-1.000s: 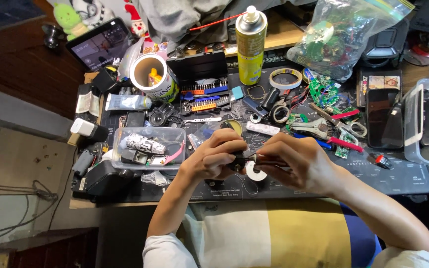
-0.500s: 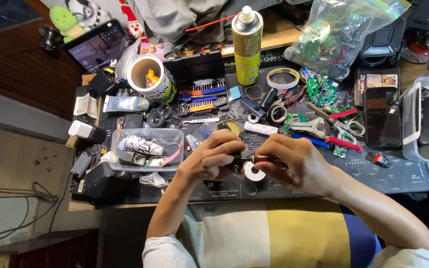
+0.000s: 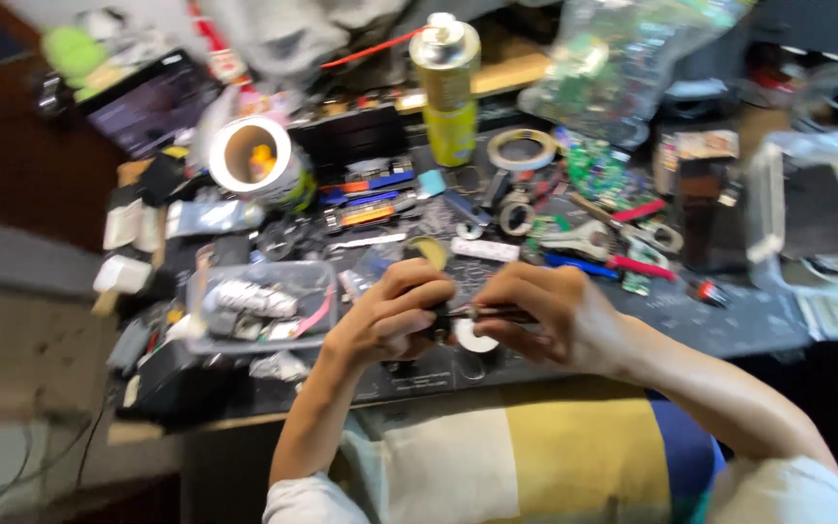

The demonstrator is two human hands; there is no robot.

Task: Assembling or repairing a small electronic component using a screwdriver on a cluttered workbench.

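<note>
Pinched in your left hand (image 3: 390, 315) is a small dark part (image 3: 435, 325), too blurred to identify, while your right hand (image 3: 545, 315) closes around a thin tool (image 3: 497, 312) touching it, both near the desk's (image 3: 729, 325) front edge, just beside a clear plastic tray (image 3: 259, 306).
</note>
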